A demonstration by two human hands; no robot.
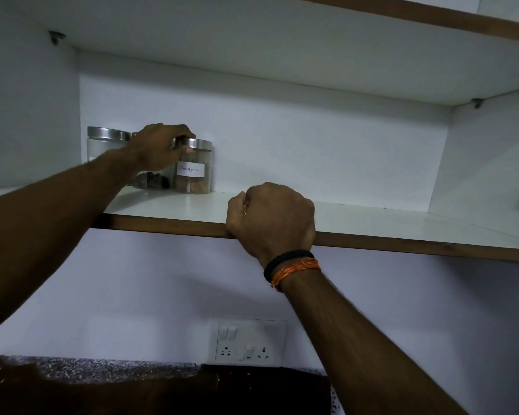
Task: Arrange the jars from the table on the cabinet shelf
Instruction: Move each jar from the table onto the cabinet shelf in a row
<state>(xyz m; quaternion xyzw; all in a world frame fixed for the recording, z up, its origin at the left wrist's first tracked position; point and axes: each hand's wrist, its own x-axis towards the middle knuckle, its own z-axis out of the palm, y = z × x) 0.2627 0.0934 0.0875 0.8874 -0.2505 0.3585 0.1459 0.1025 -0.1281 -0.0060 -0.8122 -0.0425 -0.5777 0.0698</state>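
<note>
Three glass jars with steel lids stand at the left back of the white cabinet shelf point(357, 217). The rightmost jar point(197, 175) carries a handwritten "Cinnamon" label and holds brown sticks. My left hand point(158, 148) grips this jar by its lid, thumb on the front rim. A middle jar point(152, 181) with dark contents is mostly hidden behind that hand. The leftmost jar point(102, 143) stands against the cabinet's side wall. My right hand point(271, 218), with black and orange wristbands, is curled into a fist resting on the shelf's wooden front edge, holding nothing.
An upper shelf point(402, 13) with a wooden edge runs overhead. To the right of the jars the shelf surface is bare white. Below, a white switch and socket plate point(247, 342) sits on the wall above a dark speckled countertop point(102, 369).
</note>
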